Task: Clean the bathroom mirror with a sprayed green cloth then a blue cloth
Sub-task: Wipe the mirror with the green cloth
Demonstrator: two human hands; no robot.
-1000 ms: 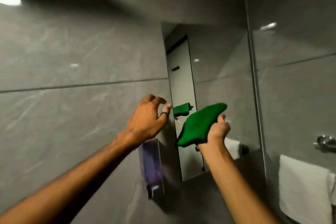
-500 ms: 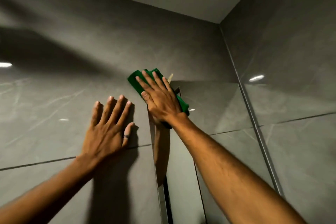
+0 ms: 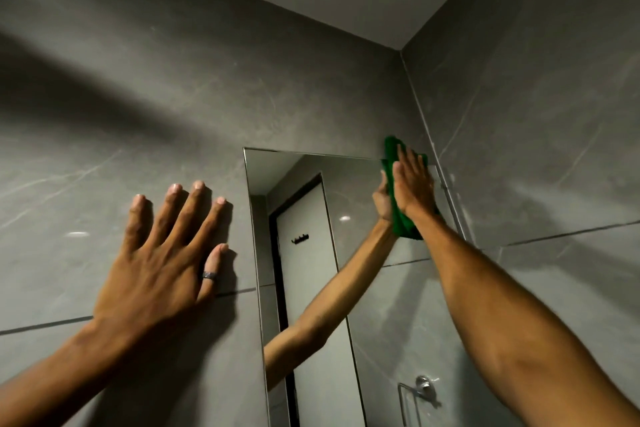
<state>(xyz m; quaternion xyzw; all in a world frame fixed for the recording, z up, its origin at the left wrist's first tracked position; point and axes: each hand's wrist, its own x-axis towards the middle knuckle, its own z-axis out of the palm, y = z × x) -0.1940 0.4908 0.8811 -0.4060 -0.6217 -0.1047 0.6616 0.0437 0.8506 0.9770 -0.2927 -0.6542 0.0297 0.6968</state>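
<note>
Half a second back the right hand [image 3: 412,185] pressed the green cloth [image 3: 401,215] at the mirror's top left corner; now it has swept across to the top right corner, near one o'clock in the view, while the left hand [image 3: 162,263] has stayed planted on the grey tiled wall [image 3: 104,114] at about nine o'clock. Its fingers [image 3: 194,204] are spread wide and flat, holding nothing, probably bracing the body for the high reach. On the right hand the fingers lie nearly straight, pinning the cloth against the mirror [image 3: 311,184] under the palm rather than gripping it, which suits broad wiping strokes. Starting along the top edge likely lets drips get caught on lower passes. No blue cloth is in view, so that stage seems not yet begun.
</note>
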